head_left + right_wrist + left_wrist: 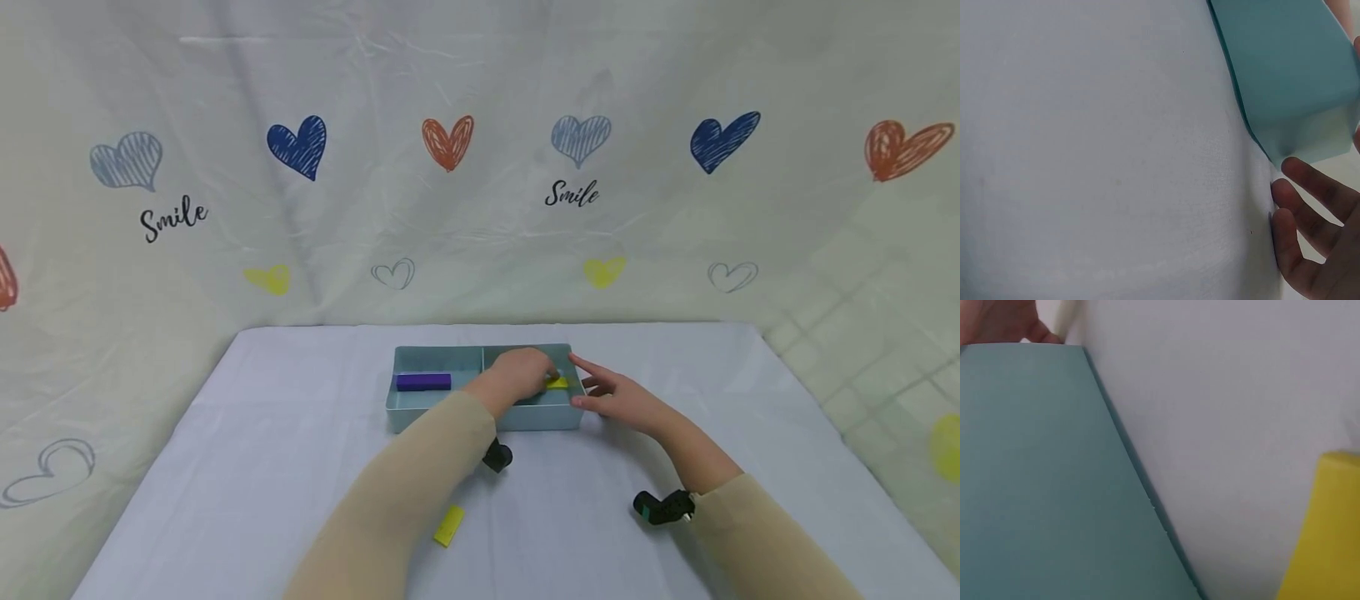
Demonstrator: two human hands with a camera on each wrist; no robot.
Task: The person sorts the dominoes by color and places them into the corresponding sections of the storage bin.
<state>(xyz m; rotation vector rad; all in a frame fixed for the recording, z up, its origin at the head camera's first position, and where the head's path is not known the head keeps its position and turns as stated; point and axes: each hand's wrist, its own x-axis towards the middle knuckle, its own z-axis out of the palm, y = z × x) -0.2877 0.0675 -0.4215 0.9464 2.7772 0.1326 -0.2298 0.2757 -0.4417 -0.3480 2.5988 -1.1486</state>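
A pale blue-green two-compartment tray (442, 417) stands on the table. My left hand (517, 372) reaches down into its right compartment, fingers curled at a small yellow block (558, 384), which is partly hidden by them. In the left compartment lies a purple block (423, 382). My right hand (618, 402) is at the tray's right end, index finger by the far corner and thumb by the near one. The right wrist view has this hand's other fingers (1319, 225) extended and spread beside the tray's end wall (1316, 134).
Another yellow block (449, 526) lies on the white-covered table (247, 483), in front of the tray and beside my left sleeve (420, 475). Black wrist devices hang at both wrists. Behind the table is a pale curtain (480, 225) printed with hearts.
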